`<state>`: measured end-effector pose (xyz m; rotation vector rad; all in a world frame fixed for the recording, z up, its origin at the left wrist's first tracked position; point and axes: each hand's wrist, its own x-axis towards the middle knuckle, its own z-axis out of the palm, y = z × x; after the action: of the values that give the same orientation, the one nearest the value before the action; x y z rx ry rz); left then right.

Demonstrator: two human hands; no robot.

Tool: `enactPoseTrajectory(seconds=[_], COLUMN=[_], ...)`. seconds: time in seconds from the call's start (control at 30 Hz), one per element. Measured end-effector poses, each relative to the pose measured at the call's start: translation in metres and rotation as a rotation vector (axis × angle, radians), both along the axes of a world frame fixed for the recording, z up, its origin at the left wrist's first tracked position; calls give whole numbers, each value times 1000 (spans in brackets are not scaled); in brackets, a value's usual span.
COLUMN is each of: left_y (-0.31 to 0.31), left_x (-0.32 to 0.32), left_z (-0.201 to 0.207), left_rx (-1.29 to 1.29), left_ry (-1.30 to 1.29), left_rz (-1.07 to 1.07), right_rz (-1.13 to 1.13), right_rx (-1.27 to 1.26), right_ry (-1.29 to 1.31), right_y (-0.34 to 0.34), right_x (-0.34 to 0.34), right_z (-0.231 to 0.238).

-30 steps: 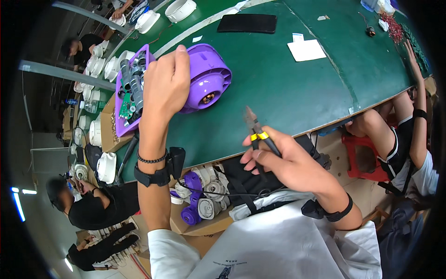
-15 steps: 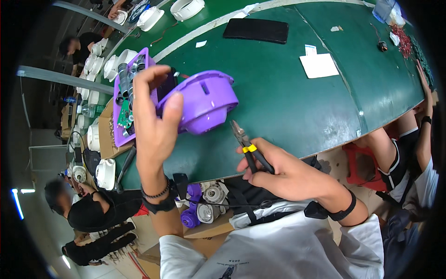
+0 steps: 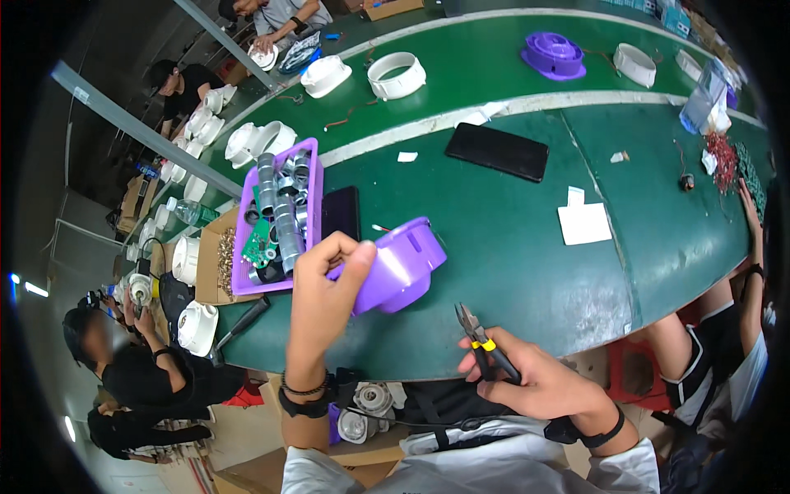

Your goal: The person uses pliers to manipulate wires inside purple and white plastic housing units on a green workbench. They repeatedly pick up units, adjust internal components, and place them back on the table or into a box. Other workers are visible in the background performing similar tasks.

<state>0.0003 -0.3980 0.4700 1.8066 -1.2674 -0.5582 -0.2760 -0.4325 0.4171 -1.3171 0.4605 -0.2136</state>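
Observation:
My left hand (image 3: 325, 284) grips a purple plastic housing (image 3: 399, 263) and holds it tilted just above the green table (image 3: 510, 272). My right hand (image 3: 535, 379) is closed around small cutting pliers (image 3: 481, 342) with a yellow band and black handles, jaws pointing up and left, near the table's front edge. The pliers' tip is a short way right of the housing and does not touch it. A purple tray (image 3: 276, 218) with metal cylinders and a green circuit board lies left of the housing.
A black phone (image 3: 497, 151) and a black slab (image 3: 341, 212) lie on the table, with white paper (image 3: 583, 222) to the right. White rings (image 3: 397, 74) and a purple part (image 3: 553, 56) sit on the far belt. Other people sit at left, right and back.
My left hand has brought the purple housing toward me and rotated it. My right hand with the pliers stayed near the table's front edge, shifting slightly right.

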Motion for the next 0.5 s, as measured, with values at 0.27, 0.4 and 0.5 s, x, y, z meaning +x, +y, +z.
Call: enactPoseTrajectory(seconds=[0.27, 0.4, 0.5], left_y=[-42, -70, -94], left_x=[22, 11, 0], left_z=[24, 26, 20], left_rx=[197, 91, 20], left_ry=[360, 106, -73], left_rz=[-364, -405, -361], right_rz=[-68, -5, 14], right_rx=[120, 133, 251], right_ry=[-93, 29, 51], right_y=[-13, -32, -38], right_x=[0, 11, 21], right_z=[7, 11, 10])
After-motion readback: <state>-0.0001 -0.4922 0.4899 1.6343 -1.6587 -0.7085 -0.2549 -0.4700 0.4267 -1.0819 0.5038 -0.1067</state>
